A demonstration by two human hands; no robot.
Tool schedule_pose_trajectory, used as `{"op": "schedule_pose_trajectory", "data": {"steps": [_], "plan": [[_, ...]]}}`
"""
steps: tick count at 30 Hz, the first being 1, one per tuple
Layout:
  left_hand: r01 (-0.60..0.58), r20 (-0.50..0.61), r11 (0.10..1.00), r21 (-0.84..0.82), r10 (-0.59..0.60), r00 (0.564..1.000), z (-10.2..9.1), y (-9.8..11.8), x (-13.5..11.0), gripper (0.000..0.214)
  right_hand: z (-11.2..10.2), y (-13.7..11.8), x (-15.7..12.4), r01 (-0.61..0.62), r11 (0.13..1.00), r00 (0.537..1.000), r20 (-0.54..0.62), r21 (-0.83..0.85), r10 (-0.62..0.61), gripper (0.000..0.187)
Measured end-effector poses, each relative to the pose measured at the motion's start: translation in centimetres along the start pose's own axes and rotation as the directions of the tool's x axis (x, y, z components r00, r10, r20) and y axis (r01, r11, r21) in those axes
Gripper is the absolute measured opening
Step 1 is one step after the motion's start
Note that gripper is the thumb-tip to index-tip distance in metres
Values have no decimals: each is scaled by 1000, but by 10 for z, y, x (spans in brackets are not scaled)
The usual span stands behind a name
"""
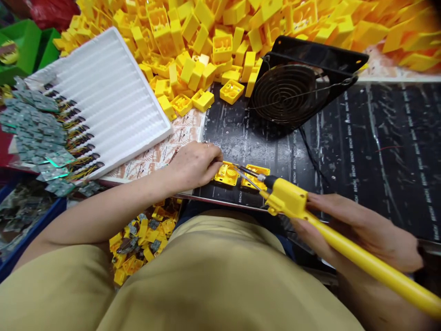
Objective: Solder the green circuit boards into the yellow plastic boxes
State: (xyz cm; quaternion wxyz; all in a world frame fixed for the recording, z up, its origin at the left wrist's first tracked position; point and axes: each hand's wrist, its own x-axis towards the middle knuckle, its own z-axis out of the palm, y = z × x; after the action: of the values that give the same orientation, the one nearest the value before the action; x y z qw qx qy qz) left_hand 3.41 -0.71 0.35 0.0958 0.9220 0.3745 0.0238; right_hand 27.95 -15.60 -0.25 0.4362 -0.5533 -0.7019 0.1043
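Observation:
My left hand point(198, 166) is closed at the left edge of an open yellow plastic case point(226, 174), its fingertips partly hidden. The case lies flat on the black board with its inside facing up. A second yellow case point(257, 172) lies just to its right, likewise open upward. In my right hand point(358, 225) is a yellow soldering gun point(291, 195) with a thin solder feed tube beside its dark tip. That tip reaches left over the second case to the right side of the first one. Small parts inside the cases are too small to make out.
Behind is a large heap of yellow cases point(193, 32). A black fan point(285, 94) stands on the black board point(386, 151), its cable trailing. At left, a white foam tray point(110, 101) holds wired circuit boards point(34, 124). More yellow cases point(144, 234) lie below the table edge.

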Motion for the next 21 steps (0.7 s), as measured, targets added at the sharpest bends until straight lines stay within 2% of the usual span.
{"op": "schedule_pose_trajectory", "data": {"steps": [2, 3, 6, 10, 15, 17, 21], "plan": [[-17, -10, 999, 51, 17, 1000, 3, 1, -1, 24, 3, 5, 4, 210, 977, 977, 34, 48, -212, 30], [-27, -15, 997, 69, 28, 999, 4, 1, -1, 25, 4, 7, 6, 255, 965, 965, 40, 62, -258, 24], [-53, -30, 994, 98, 56, 998, 4, 1, -3, 28, 7, 9, 11, 264, 964, 960, 90, 38, -266, 8], [-75, -38, 991, 110, 80, 996, 5, 1, -3, 30, 9, 2, 16, 314, 949, 939, 160, -37, -305, 18], [-108, -66, 982, 153, 119, 991, 8, 0, -2, 32, 7, -5, 24, 429, 901, 892, 186, -60, -412, 11], [-117, -79, 981, 158, 131, 988, 9, -1, -2, 31, 3, -6, 24, 420, 906, 892, 208, -50, -402, 10], [-124, -80, 981, 152, 138, 987, 10, -1, -1, 28, -6, -6, 18, 264, 959, 953, 181, -103, -243, 18]]}}
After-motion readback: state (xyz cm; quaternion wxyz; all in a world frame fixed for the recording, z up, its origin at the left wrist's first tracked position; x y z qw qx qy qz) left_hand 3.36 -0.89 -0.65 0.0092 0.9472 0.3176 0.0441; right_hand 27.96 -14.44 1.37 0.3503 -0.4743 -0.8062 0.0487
